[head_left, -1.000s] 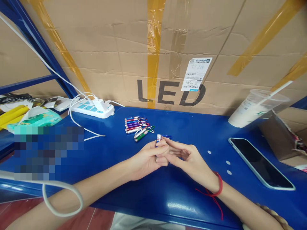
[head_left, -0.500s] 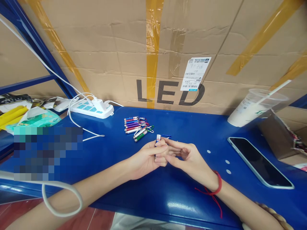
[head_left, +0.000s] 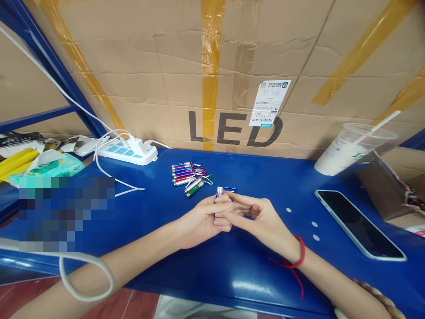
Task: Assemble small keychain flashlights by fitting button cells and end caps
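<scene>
My left hand (head_left: pixel 206 219) is closed round a small blue keychain flashlight (head_left: pixel 219 192), whose silver tip sticks up above my fingers. My right hand (head_left: pixel 257 217) meets it from the right, its thumb and fingers pinched against the flashlight's body. A blue clip (head_left: pixel 230 189) lies on the blue table (head_left: pixel 232 266) just behind the tip. Beyond my hands lies a pile of several more keychain flashlights (head_left: pixel 189 175) in blue, purple, red, silver and green. A red string bracelet is on my right wrist.
A phone (head_left: pixel 360 223) lies face up at the right, with a plastic cup and straw (head_left: pixel 348 150) behind it. A white power strip (head_left: pixel 129 153) with cables sits at the back left. A large "LED" cardboard box (head_left: pixel 232 79) forms the back wall.
Almost nothing: both hands stay together on the flashlight, with only a slight shift of the right fingers.
</scene>
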A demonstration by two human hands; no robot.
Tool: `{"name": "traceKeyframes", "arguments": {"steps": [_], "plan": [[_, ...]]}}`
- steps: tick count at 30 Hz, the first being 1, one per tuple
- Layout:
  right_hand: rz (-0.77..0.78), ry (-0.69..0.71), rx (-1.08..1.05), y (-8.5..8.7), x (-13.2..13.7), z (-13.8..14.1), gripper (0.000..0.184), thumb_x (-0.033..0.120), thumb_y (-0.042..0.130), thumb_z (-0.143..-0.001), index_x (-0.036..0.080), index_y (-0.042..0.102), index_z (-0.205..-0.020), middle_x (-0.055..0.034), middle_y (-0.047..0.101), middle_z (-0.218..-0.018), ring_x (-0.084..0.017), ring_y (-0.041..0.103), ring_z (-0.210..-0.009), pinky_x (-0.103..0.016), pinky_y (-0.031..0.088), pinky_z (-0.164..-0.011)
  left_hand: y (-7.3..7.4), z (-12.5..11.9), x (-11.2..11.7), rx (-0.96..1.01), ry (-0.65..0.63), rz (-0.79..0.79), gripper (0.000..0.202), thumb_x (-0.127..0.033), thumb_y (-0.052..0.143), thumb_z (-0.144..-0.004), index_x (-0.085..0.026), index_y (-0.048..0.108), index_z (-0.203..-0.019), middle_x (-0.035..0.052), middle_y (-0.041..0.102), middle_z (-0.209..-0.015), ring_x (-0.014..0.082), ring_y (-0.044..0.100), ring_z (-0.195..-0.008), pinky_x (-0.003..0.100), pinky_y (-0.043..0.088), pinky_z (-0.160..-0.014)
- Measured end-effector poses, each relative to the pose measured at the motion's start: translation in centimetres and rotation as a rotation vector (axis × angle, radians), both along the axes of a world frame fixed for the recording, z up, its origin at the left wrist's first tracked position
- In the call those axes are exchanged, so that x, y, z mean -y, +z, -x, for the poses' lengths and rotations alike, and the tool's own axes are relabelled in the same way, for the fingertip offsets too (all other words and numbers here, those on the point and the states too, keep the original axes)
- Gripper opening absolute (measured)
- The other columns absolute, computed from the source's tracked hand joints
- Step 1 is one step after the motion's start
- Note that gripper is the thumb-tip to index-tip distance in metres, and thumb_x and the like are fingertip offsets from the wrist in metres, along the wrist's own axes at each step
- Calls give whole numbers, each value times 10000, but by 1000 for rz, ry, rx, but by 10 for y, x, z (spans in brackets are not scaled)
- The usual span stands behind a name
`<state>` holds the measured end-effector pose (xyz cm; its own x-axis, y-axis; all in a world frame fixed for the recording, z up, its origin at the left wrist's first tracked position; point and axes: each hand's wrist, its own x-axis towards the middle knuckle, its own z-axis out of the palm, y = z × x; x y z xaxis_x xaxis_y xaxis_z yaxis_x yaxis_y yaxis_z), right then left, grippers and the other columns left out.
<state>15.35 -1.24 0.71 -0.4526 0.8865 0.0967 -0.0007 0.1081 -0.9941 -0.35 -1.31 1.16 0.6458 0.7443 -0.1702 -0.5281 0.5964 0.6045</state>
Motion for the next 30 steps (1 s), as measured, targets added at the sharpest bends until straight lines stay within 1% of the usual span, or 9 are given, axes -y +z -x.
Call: {"name": "traceKeyframes", "arguments": {"steps": [4, 7, 12, 14, 18, 21, 25, 28, 30], "plan": [[23, 20, -2, -1, -3, -3, 503, 319, 697, -717, 157, 597, -1183, -46, 700, -1000, -232, 664, -928, -369, 541, -872, 0, 2, -1, -4, -19, -3, 217, -97, 540, -821, -156, 394, -672, -75, 314, -528, 31, 283, -429, 158, 237, -463], [21, 43, -18, -1, -5, -6, 493, 315, 664, -751, 162, 577, -1212, -48, 696, -1019, -222, 660, -940, -366, 534, -877, 2, 5, -2, 28, -33, -16, 220, -94, 513, -833, -153, 391, -660, -74, 304, -525, 36, 279, -425, 167, 219, -450], [-67, 78, -1, 1, -3, -6, 572, 284, 629, -790, 193, 455, -1328, -44, 695, -1033, -166, 677, -844, -293, 562, -771, 3, 5, -3, 4, -13, -44, 249, -100, 511, -840, -152, 369, -642, -69, 318, -537, 31, 275, -425, 166, 192, -442], [-112, 63, 23, -1, -1, -4, 581, 288, 627, -792, 207, 445, -1337, -40, 694, -1031, -159, 677, -808, -275, 569, -716, 2, 4, -2, -31, -9, -46, 259, -119, 529, -837, -149, 369, -635, -67, 324, -544, 27, 272, -429, 164, 181, -438], [-188, -36, 93, -8, 2, 0, 413, 319, 614, -796, 203, 605, -1192, -31, 719, -931, -173, 681, -713, -265, 575, -592, -1, 1, 0, -80, -11, -30, 200, -148, 554, -829, -142, 422, -679, -70, 324, -551, 24, 265, -438, 159, 170, -438], [-226, -95, 103, -11, 4, 4, 292, 300, 636, -775, 188, 697, -1038, -28, 730, -868, -191, 690, -692, -281, 589, -611, -2, 1, 2, -92, -20, -9, 180, -129, 557, -816, -156, 416, -707, -83, 293, -539, 25, 232, -430, 165, 180, -448], [-211, -137, 28, -12, 7, 8, 249, 258, 677, -730, 191, 722, -965, -18, 732, -851, -208, 701, -726, -288, 603, -661, 0, 1, 4, -132, -40, -17, 223, -145, 549, -819, -175, 367, -695, -92, 252, -535, 28, 189, -427, 175, 174, -453], [-197, -205, -7, -12, 9, 11, 205, 235, 702, -692, 186, 737, -888, -27, 731, -851, -204, 703, -704, -264, 603, -628, 0, -3, 7, -185, -18, -32, 248, -162, 569, -798, -180, 346, -692, -96, 245, -541, 27, 162, -432, 178, 140, -448], [-151, -257, -8, -13, 11, 13, 124, 245, 722, -668, 173, 739, -767, -31, 732, -734, -193, 695, -613, -240, 591, -553, -2, -6, 10, -221, -26, -51, 282, -157, 586, -770, -184, 320, -678, -93, 254, -548, 28, 175, -440, 182, 124, -449]]}}
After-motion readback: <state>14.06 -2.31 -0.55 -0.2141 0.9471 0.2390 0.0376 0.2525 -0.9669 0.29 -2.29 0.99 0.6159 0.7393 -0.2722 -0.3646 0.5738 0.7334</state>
